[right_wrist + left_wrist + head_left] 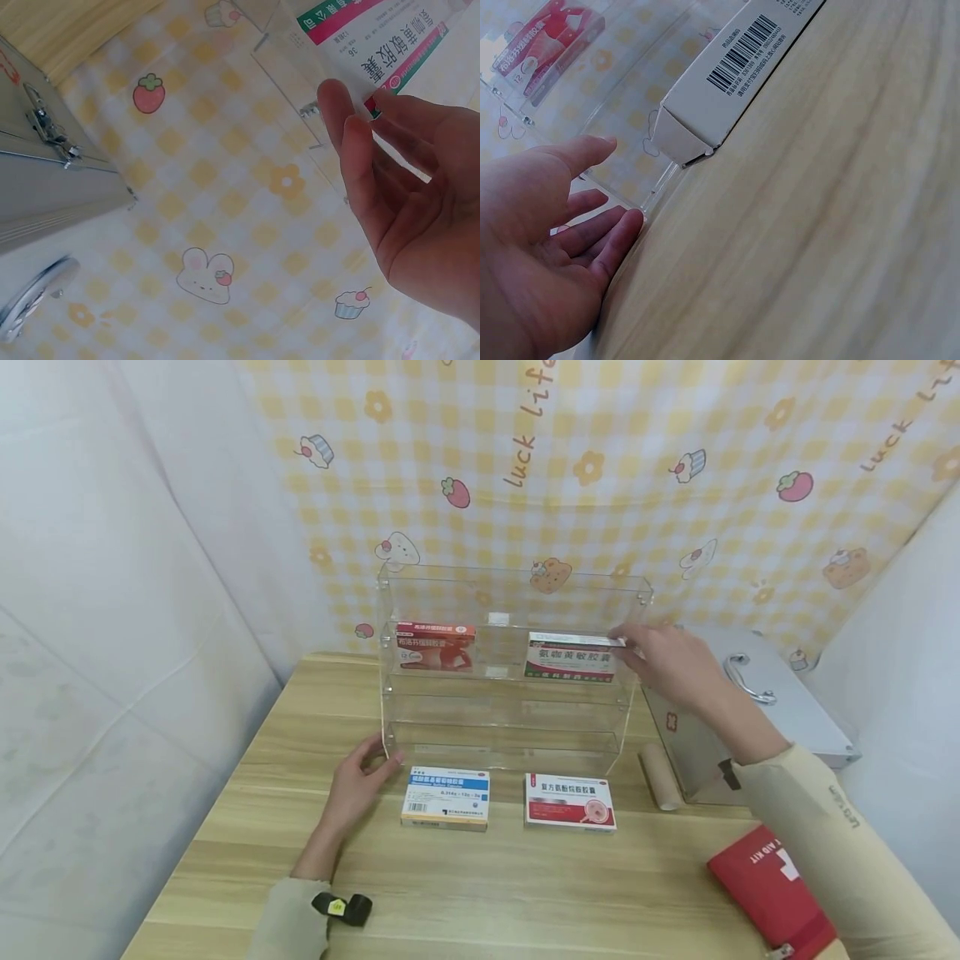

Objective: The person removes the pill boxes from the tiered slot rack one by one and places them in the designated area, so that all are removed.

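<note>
The right hand (678,668) pinches the green-edged box (568,665), on the rack (506,734) to its left. The left hand (356,789), thumb spread wide, touches the rack; the blue box (446,797) lies just right.

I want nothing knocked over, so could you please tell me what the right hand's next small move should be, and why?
Probably, the right hand should ease its fingers off the white, green and red cardboard box: it appears seated in the clear acrylic rack, on the same tier as the red cardboard box, while the fingers are at its right end.
</note>
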{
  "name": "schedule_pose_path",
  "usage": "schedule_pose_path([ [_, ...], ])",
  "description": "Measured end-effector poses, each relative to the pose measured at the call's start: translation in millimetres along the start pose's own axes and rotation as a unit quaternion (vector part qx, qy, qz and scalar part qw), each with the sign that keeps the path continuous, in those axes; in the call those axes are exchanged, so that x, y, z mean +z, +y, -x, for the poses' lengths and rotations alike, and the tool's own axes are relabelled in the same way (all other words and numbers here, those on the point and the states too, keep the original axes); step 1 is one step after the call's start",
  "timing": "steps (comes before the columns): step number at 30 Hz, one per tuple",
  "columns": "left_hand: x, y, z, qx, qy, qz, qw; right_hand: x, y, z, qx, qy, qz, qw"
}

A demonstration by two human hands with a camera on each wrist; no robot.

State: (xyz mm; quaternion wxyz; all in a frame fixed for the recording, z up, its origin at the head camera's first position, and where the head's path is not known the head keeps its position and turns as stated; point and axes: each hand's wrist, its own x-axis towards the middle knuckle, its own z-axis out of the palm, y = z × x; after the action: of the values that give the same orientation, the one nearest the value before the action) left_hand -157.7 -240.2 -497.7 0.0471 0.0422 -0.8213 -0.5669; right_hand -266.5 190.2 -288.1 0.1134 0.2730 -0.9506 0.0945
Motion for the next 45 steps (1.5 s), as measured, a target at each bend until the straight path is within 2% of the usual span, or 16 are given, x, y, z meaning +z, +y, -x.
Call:
schedule_pose_path([
  [10, -0.4, -1.6, -0.4, 0.002, 0.0, -0.006, 1.0, -6.5, 1.3, -3.3, 0.047, -0.084, -0.071, 0.9929],
  [19, 0.5, -1.0, -1.2, 0.003, 0.003, -0.005, 1.0, -11.5, 0.5, -6.7, 0.068, -0.089, -0.106, 0.988],
  [28, 0.7, -0.8, -1.4, 0.002, 0.001, 0.005, 1.0, -10.5, 3.5, -8.0, 0.065, -0.049, -0.125, 0.9888],
  [35, 1.4, -1.0, -1.9, -0.002, 0.003, -0.003, 1.0, -13.3, 5.6, -4.4, 0.072, -0.01, -0.139, 0.9876],
  [45, 1.0, -1.8, -1.5, 0.004, 0.0, -0.005, 1.0, -21.6, 4.6, -2.0, 0.064, 0.052, -0.129, 0.9883],
])
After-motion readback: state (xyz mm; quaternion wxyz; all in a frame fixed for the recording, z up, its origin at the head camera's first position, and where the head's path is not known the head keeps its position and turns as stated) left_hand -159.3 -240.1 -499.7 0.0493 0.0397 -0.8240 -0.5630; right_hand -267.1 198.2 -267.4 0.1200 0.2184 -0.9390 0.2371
